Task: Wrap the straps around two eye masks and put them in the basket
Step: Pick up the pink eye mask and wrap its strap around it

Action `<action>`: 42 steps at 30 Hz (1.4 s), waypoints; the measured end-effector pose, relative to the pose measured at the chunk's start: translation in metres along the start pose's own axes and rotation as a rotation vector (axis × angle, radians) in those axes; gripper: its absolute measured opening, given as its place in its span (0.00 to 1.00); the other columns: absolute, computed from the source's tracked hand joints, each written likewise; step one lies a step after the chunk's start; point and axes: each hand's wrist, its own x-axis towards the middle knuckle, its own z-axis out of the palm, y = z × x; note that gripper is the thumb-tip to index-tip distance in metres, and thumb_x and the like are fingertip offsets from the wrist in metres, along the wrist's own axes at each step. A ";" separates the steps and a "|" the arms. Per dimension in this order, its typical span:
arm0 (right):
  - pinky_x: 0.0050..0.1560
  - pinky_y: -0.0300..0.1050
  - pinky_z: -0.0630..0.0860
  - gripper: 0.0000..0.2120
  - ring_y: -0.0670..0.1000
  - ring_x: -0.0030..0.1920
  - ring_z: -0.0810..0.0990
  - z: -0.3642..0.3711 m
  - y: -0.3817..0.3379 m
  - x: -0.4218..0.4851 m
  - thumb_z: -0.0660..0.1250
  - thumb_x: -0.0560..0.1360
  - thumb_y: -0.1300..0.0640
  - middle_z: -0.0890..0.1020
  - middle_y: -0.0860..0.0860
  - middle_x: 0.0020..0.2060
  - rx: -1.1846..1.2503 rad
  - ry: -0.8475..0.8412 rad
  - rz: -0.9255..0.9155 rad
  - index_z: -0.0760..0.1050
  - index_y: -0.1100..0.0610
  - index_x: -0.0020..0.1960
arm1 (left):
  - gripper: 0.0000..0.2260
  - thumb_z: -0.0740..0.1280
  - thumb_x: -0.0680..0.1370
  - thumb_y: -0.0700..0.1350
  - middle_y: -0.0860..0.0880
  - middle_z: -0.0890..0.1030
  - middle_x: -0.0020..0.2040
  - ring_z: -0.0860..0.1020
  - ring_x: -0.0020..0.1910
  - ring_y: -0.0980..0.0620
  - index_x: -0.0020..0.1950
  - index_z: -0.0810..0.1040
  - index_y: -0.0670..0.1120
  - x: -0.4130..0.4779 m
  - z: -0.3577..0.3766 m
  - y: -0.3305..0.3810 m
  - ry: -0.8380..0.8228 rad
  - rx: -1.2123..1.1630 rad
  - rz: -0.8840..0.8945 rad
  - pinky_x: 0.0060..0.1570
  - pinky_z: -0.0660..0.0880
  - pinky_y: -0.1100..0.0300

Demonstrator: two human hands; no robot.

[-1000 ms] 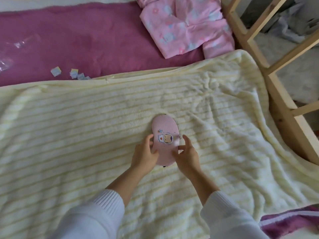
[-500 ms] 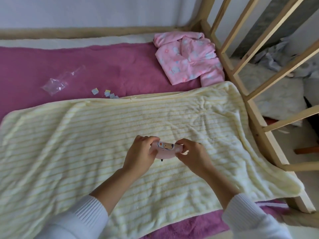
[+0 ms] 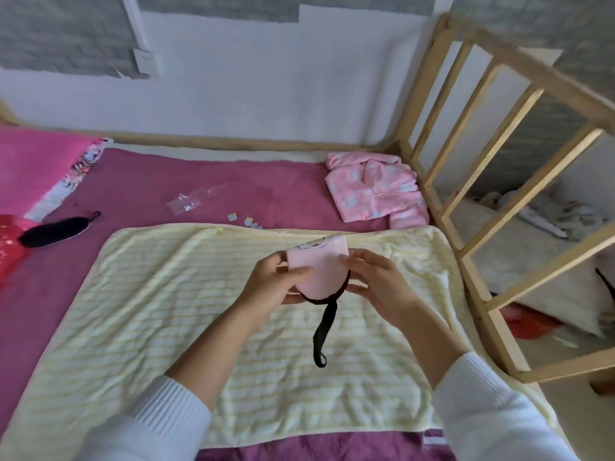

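Fingers of the left hand [image 3: 273, 283] curl around the left edge of the pink eye mask [image 3: 320, 269], thumb laid across its face and pinching it against the fingers behind. Opposite, the right hand [image 3: 379, 281] grips the mask's right edge the same way, thumb in front, fingers bent behind it. Both hands hold the mask up in the air above the striped cream blanket [image 3: 159, 294], not touching it. A printed cartoon figure sits at the mask's upper edge (too blurred to make out, and no writing can be read on it). From the mask's lower rim a black strap [image 3: 324, 331] hangs straight down, its looped end dangling free over the blanket.

White knit sleeves cover both forearms. Bare blanket lies all around and under the hands. Beyond its far edge lies the purple bedcover [image 3: 139, 188], with a crumpled clear plastic bag [image 3: 189, 201] and a few small paper scraps [image 3: 248, 221] on it. A second, black eye mask [image 3: 55, 231] rests well to the left on the purple cover. A folded pink garment [image 3: 376, 191] lies at the far right corner, just beside the wooden bed rail [image 3: 499, 181], which closes off the right side.
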 end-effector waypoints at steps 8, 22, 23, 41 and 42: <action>0.42 0.41 0.81 0.04 0.54 0.41 0.85 0.006 0.003 -0.041 0.73 0.69 0.62 0.87 0.56 0.39 -0.143 -0.073 -0.055 0.84 0.58 0.43 | 0.16 0.71 0.67 0.37 0.44 0.81 0.49 0.80 0.47 0.46 0.55 0.78 0.40 -0.039 0.004 0.020 0.214 -0.093 0.046 0.39 0.81 0.57; 0.40 0.45 0.80 0.05 0.48 0.27 0.74 0.045 -0.049 -0.062 0.68 0.72 0.59 0.73 0.49 0.25 0.543 -0.335 -0.041 0.76 0.58 0.47 | 0.09 0.68 0.62 0.40 0.45 0.70 0.34 0.69 0.36 0.49 0.35 0.74 0.35 -0.055 -0.045 0.022 0.475 0.012 0.239 0.40 0.77 0.52; 0.41 0.45 0.80 0.07 0.49 0.30 0.77 0.045 -0.054 -0.062 0.69 0.70 0.58 0.76 0.50 0.28 0.467 -0.313 -0.067 0.77 0.57 0.48 | 0.09 0.69 0.62 0.40 0.45 0.70 0.35 0.70 0.36 0.49 0.36 0.74 0.35 -0.057 -0.049 0.022 0.470 -0.010 0.240 0.40 0.79 0.51; 0.36 0.42 0.71 0.05 0.45 0.31 0.75 0.102 -0.038 -0.017 0.69 0.71 0.61 0.83 0.53 0.32 -0.556 0.085 -0.370 0.82 0.57 0.39 | 0.08 0.72 0.61 0.40 0.47 0.77 0.41 0.78 0.42 0.49 0.38 0.79 0.43 -0.058 -0.093 0.047 0.463 -0.142 0.278 0.35 0.81 0.58; 0.37 0.41 0.72 0.05 0.45 0.32 0.76 0.102 -0.038 -0.016 0.68 0.72 0.60 0.84 0.52 0.33 -0.602 0.098 -0.408 0.82 0.56 0.39 | 0.08 0.72 0.61 0.41 0.47 0.77 0.41 0.77 0.42 0.49 0.38 0.79 0.44 -0.056 -0.095 0.045 0.476 -0.138 0.281 0.35 0.81 0.58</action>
